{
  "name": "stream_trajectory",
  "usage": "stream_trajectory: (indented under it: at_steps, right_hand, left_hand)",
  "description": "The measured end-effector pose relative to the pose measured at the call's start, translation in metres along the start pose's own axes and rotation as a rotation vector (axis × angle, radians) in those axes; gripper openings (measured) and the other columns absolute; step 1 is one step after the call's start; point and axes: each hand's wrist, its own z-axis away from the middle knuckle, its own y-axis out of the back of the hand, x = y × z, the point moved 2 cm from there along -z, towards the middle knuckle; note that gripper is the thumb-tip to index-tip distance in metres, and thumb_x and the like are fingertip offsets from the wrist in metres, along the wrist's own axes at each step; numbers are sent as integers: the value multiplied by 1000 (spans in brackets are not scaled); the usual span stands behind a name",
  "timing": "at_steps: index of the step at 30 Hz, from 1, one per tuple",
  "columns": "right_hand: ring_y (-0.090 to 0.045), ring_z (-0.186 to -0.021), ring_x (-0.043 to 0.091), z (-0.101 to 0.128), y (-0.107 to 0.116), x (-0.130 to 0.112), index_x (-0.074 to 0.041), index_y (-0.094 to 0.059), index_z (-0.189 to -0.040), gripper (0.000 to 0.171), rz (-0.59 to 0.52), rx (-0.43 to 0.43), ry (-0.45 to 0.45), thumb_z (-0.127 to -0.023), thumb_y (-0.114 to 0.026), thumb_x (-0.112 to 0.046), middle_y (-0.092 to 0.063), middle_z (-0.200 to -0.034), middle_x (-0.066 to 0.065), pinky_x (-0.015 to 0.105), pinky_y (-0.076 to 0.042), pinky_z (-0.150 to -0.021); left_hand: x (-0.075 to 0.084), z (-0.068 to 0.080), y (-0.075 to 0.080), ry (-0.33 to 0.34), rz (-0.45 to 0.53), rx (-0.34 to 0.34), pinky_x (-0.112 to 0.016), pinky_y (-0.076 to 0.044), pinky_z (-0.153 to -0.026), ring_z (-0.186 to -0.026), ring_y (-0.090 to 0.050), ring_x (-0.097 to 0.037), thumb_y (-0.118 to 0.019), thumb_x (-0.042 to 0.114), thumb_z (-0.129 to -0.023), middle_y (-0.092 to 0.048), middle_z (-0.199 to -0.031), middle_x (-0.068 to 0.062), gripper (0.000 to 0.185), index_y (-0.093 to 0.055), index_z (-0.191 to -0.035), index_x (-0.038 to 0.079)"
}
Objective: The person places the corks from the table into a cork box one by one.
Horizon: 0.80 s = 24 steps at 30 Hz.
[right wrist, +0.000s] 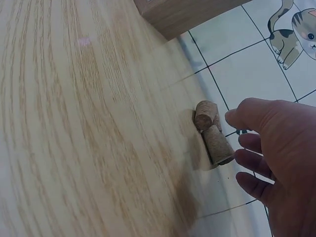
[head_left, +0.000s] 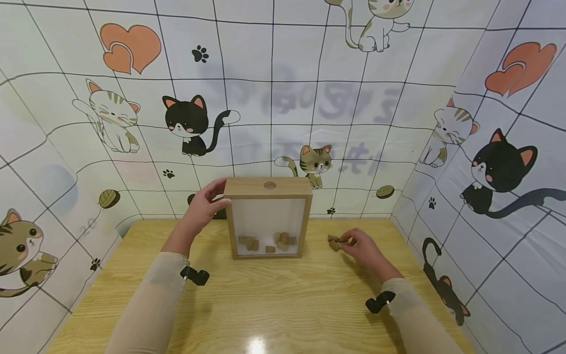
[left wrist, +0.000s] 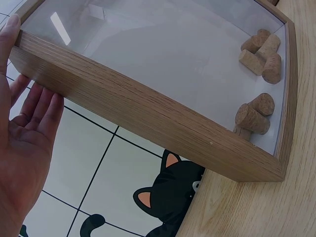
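Observation:
A shallow wooden box frame with a clear front and a round hole in its top stands upright on the table. Several corks lie inside along its bottom. My left hand holds the box's upper left corner, thumb at the front edge and fingers on the side and behind. To the right of the box, a small group of loose corks lies on the table. Beside them is my right hand, thumb and fingers bent and apart around the far side of the group. I see no cork clearly held in it.
The light wood table runs back to a wall covering printed with cats and grid lines. Side walls of the same print flank the table left and right. A black band with a small device sits on each wrist.

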Motion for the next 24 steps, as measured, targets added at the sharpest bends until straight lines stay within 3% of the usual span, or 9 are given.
stream_trajectory:
  at_steps: [7, 19, 24]
  right_hand:
    - [-60, -90, 23, -1, -5, 3, -7, -72, -109, 17, 21, 2, -7, -92, -76, -10, -62, -106, 9, 34, -53, -73]
    - [-59, -92, 20, 3, -11, 15, -13, -67, -123, 31, 25, -63, -68, -93, -74, -9, -63, -108, 3, 38, -51, -78]
    - [-56, -90, 21, 7, -11, 15, -14, -66, -119, 29, 14, -50, -60, -92, -71, -5, -61, -105, 5, 38, -49, -75]
  left_hand:
    - [2, 1, 0, -5, -3, 6, -25, -46, -105, -132, -49, -21, -76, 25, -93, -51, -144, -11, 69, -43, -154, 17]
    - [4, 3, -1, 8, -16, 12, -33, -44, -110, -135, -47, -26, -76, 27, -93, -51, -145, -10, 71, -42, -154, 17]
    - [3, 3, -1, 1, -31, 15, -37, -41, -113, -134, -48, -23, -75, 27, -94, -51, -145, -9, 69, -42, -154, 17]
